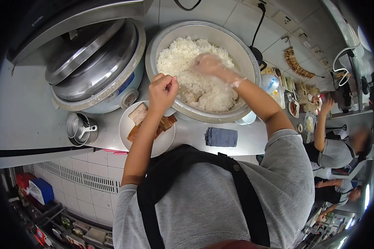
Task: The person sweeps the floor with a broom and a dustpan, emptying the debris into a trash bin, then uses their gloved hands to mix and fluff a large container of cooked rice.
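A large metal pot [247,54] holds a heap of cooked white rice [183,56]. My right hand [207,65] is over the rice, smeared by motion, with clear plastic showing at the wrist. Whether its fingers grip anything is not visible. My left hand [163,92] is closed in a fist beside the pot's near-left rim; what it holds, if anything, is hidden. Under my left forearm is a white plate [126,124] with browned slabs that look like meat [167,122], partly covered by the arm.
A rice cooker [126,74] with metal lids [95,62] stands left. Metal cups [81,128] sit near the counter edge. A folded dark cloth [221,137] lies before the pot. Food containers line the counter at right, where a person [336,153] has an arm raised; another person stands beyond.
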The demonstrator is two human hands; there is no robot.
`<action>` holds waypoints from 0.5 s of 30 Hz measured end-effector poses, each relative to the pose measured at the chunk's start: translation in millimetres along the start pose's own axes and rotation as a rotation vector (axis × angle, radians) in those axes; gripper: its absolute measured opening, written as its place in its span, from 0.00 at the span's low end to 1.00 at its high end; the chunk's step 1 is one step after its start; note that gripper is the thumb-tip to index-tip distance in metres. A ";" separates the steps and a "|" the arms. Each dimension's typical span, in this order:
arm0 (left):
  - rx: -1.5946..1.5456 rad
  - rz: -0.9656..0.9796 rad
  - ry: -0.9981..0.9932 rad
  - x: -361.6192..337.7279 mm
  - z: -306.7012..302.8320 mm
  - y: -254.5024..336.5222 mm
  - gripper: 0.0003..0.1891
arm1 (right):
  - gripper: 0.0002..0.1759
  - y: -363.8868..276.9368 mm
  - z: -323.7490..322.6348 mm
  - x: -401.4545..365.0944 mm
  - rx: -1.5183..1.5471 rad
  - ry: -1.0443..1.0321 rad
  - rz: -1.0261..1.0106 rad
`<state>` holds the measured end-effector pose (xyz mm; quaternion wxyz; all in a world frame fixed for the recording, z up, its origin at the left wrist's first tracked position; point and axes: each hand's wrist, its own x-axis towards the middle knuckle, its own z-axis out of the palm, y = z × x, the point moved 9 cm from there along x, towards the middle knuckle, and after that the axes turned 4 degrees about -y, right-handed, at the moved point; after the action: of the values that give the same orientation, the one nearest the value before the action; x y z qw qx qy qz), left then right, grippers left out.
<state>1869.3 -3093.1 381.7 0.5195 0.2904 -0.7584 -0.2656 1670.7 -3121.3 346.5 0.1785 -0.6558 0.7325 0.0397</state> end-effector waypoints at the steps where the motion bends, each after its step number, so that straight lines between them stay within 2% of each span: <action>1: 0.010 -0.005 -0.015 0.4 1.1 -1.3 0.13 | 0.22 20.7 -3.2 21.3 -0.054 -0.088 0.109; 3: -0.015 0.006 -0.033 0.4 2.4 -0.7 0.12 | 0.24 53.4 -22.2 47.7 -0.001 -0.105 0.179; 5: -0.017 0.015 -0.024 0.5 1.0 0.8 0.12 | 0.25 68.7 -31.9 33.9 0.053 -0.120 0.246; 7: -0.025 0.019 -0.005 0.7 0.8 -1.1 0.12 | 0.25 49.0 -40.3 -13.8 0.741 -0.086 0.150; 8: -0.019 0.020 0.001 2.2 0.8 0.2 0.12 | 0.25 69.4 -22.7 3.6 0.739 -0.087 0.142; 10: -0.049 -0.038 0.029 2.5 -1.8 -2.5 0.13 | 0.32 109.2 32.4 55.8 0.711 -0.088 0.049; 12: -0.055 -0.042 0.032 0.1 -2.2 -5.2 0.12 | 0.33 93.1 26.3 47.7 0.698 -0.039 -0.019; 14: -0.049 -0.062 0.042 1.1 -1.4 -7.6 0.12 | 0.37 90.8 52.5 42.5 0.630 -0.376 0.379; 15: -0.056 -0.058 0.048 3.4 -0.6 -7.1 0.12 | 0.37 79.5 42.0 35.5 0.624 -0.369 0.382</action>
<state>1870.1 -3100.5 379.0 0.5374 0.3040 -0.7293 -0.2948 1599.3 -3131.8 282.2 0.4868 -0.4040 0.7737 -0.0350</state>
